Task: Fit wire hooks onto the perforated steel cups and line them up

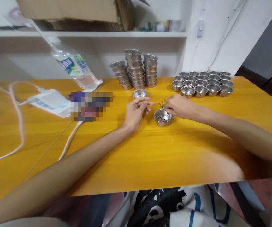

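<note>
A small perforated metal cup [163, 117] stands on the yellow table [150, 157] between my hands. My right hand [180, 106] is closed on a thin wire handle [163, 101] just above the cup's far rim. My left hand [136, 112] hovers to the left of the cup with its fingers curled and pinched together; what they hold, if anything, is too small to make out. Another single metal cup [139, 93] sits just beyond my left hand.
Three stacks of metal cups [136, 69] stand at the back centre; a group of several single cups [203, 83] lies back right. A plastic bottle [75, 67], white papers [50, 101] and a white cable [17, 126] occupy the left side. A shelf with a cardboard box [74, 12] is behind.
</note>
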`<action>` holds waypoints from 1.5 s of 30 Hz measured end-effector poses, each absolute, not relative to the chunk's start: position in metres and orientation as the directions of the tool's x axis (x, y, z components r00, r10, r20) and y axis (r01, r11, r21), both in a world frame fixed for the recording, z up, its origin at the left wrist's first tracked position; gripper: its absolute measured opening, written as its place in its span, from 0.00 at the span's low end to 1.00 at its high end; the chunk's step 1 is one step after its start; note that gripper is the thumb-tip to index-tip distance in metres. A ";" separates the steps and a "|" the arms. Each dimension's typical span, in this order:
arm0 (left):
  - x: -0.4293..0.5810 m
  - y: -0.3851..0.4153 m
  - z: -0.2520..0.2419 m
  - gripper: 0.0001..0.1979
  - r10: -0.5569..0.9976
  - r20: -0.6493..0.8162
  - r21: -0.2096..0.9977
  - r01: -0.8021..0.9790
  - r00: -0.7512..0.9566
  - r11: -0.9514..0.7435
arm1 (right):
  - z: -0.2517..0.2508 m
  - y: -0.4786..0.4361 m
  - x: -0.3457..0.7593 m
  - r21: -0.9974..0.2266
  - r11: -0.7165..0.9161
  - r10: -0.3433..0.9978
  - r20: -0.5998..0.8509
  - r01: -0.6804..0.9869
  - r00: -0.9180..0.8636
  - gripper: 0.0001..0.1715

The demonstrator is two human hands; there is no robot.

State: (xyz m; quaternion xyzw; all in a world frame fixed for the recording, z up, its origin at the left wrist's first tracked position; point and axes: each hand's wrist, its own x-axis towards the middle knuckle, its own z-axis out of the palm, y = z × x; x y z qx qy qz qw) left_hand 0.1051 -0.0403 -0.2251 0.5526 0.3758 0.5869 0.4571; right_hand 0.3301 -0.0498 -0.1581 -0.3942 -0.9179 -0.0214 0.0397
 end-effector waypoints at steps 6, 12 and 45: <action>0.105 -0.043 -0.226 0.17 0.959 0.270 0.960 -0.101 0.086 -0.261 | -0.158 -0.050 0.330 0.012 0.681 0.729 0.086 0.732 -0.679 0.16; 0.105 -0.045 -0.224 0.20 0.950 0.281 0.957 -0.108 0.134 -0.268 | -0.158 -0.051 0.329 -0.010 0.687 0.724 0.094 0.727 -0.683 0.16; 0.102 -0.051 -0.217 0.30 0.797 0.253 0.812 0.327 0.548 -0.483 | -0.154 -0.039 0.345 -0.912 0.224 0.748 -0.065 0.344 -0.660 0.28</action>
